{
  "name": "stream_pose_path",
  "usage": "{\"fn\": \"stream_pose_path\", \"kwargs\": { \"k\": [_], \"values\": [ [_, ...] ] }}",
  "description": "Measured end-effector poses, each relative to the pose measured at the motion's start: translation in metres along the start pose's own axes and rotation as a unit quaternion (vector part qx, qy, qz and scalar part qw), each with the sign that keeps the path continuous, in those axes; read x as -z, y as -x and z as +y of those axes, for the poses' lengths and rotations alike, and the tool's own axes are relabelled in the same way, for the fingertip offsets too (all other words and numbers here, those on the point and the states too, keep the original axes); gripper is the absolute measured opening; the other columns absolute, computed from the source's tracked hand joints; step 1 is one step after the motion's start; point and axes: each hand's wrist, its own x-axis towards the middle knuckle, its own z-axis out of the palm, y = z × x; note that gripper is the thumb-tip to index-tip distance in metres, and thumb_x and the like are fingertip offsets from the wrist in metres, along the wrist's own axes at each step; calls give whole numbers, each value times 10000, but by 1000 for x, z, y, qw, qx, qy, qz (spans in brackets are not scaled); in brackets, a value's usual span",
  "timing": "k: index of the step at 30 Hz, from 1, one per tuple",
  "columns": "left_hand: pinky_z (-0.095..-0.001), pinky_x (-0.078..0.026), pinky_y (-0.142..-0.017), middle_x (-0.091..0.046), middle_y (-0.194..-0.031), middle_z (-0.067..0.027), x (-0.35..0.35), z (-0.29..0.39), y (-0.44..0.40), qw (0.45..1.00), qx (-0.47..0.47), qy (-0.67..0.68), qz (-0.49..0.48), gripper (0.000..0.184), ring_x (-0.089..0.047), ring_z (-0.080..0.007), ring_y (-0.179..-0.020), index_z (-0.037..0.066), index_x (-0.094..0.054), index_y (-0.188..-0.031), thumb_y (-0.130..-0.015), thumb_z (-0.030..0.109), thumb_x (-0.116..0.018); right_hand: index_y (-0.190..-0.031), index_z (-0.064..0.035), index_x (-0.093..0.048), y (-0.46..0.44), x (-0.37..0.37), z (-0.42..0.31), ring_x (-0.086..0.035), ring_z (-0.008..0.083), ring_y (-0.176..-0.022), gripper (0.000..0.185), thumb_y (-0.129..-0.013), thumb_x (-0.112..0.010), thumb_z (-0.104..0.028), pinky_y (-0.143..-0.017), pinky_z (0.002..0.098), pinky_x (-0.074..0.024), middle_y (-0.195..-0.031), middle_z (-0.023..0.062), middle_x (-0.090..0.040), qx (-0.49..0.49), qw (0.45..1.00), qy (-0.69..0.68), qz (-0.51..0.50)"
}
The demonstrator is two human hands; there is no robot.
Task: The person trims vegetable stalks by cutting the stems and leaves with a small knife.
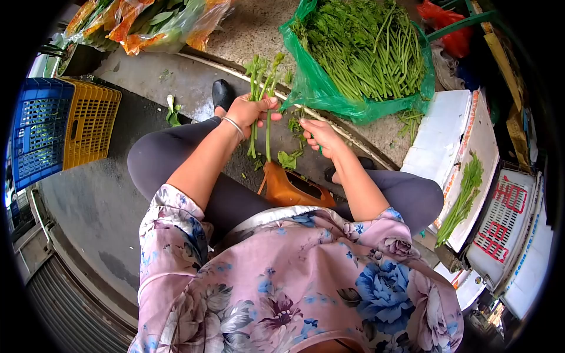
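Note:
My left hand [253, 113], with a bangle at the wrist, is closed around a few long green vegetable stems [269, 141]. Their curled tips point away from me and the cut ends hang down. To the right of it, my right hand [321, 136] has its fingers curled in. A bit of dark green shows below those fingers, but what it belongs to is hidden. Beyond both hands lies an open green plastic bag [368, 110] heaped with the same kind of stems [376, 56]. Leafy scraps [288, 159] lie on the ground under my hands.
An orange plastic stool [288, 187] is between my legs. Blue [41, 126] and yellow [88, 123] crates stand at left. Orange-printed bags of greens [159, 23] are at the far left. At right, a white foam box [438, 138] stands near a bundle of stems [462, 200].

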Motion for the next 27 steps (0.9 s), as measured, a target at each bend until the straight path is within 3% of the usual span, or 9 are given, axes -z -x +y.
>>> {"fn": "stream_pose_path", "kwargs": {
  "k": [3,6,15,17,20,21,24,26,27],
  "values": [
    [-189,-307,-395,-605,-925,-76,1,1,-4,1000,-24,6,14,208,-631,-182,-772,72,-497,-917,-785,173,-624,-1124,-61,-512,17,-6,8,-311,29,-440,350,-861,-512,-292,-365,172,-214,-587,-50,-397,-25,998,5,-57],
    [-188,-303,-394,-605,-925,-76,-3,2,-4,1000,-16,9,16,196,-632,-185,-784,76,-488,-892,-785,171,-623,-1106,-56,-529,36,-16,5,-298,21,-429,350,-848,-536,-294,-363,170,-210,-571,-57,-398,-30,959,29,-281],
    [-201,-306,-366,-614,-856,-73,-25,-3,-3,998,-16,-60,13,160,-637,-183,-710,75,-473,-882,-793,106,-602,-1009,-81,-607,19,-6,25,-261,20,-428,268,-837,-558,-281,-370,185,-186,-540,-79,-349,-40,972,171,-158],
    [-197,-303,-350,-615,-842,-76,-30,-1,-5,998,-19,-64,11,172,-637,-181,-708,65,-473,-889,-788,102,-608,-976,-72,-628,21,-3,21,-415,69,-491,249,-825,-574,-263,-435,220,-332,-608,-20,-512,-37,965,242,-93],
    [-194,-322,-358,-610,-856,-82,-35,15,-6,995,-101,1,11,188,-638,-178,-716,43,-466,-889,-787,103,-612,-955,-62,-642,4,12,63,-559,194,-878,258,-807,-592,-267,-808,295,-403,-970,114,-624,6,941,339,-13],
    [-194,-322,-358,-610,-856,-82,-38,20,-9,994,-106,-2,4,188,-638,-178,-716,43,-466,-889,-787,103,-612,-1028,-68,-609,-1,17,72,-445,67,-573,315,-826,-569,-306,-516,220,-376,-737,34,-581,-8,953,302,8],
    [-195,-333,-371,-607,-880,-85,-50,18,-8,997,-80,-8,10,184,-635,-195,-758,52,-462,-882,-788,104,-611,-1019,-34,-580,38,9,31,-376,31,-513,358,-812,-585,-326,-444,180,-303,-641,-2,-506,-80,988,128,41],
    [-195,-332,-372,-607,-880,-85,-57,15,-11,997,-71,-5,4,183,-635,-199,-762,54,-462,-881,-787,102,-612,-1004,-22,-547,48,1,14,-304,5,-478,393,-793,-606,-348,-402,166,-221,-582,-40,-420,86,996,-1,-19],
    [-196,-332,-373,-607,-879,-85,-62,14,-12,998,-63,-2,2,182,-634,-204,-766,57,-462,-880,-786,99,-612,-870,-32,-598,44,-1,12,-452,53,-573,300,-777,-633,-315,-505,187,-349,-673,-2,-548,149,987,57,11]
  ]
}}
